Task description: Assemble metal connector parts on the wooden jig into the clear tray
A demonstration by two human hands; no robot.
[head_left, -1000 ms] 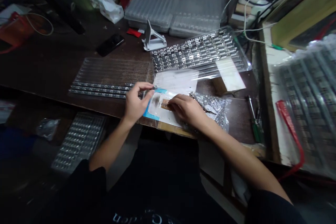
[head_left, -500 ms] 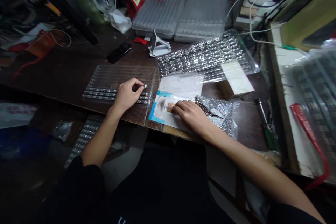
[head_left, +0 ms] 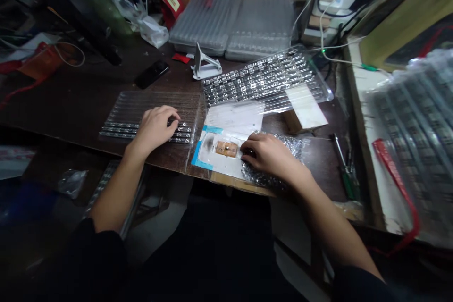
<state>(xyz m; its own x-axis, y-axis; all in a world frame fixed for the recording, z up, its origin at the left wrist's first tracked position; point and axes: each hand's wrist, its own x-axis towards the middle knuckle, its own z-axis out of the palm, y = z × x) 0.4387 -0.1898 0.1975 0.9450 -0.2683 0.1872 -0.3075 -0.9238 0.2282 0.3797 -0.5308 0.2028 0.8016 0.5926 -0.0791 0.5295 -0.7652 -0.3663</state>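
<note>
My left hand is curled over a clear grooved tray, thumb and index tip close together. Anything between them is too small to make out. Rows of small shiny metal pieces lie in the tray's near grooves, partly under the hand. My right hand bends its fingers down at a clear plastic bag with a heap of small metal parts. Its fingertips are partly hidden, so what they hold is unclear. Left of them, a small orange-brown block with metal bits on it lies on a white, blue-edged card.
A filled grooved tray lies tilted behind, touching a white-topped block. Around them are a phone, a white stand, a green-handled screwdriver and stacked clear trays. The desk's front edge is close.
My right hand has moved right, off the orange-brown block and onto the metal parts. My left fingers have drawn back from the small metal piece at the row's end. The view has shifted slightly.
</note>
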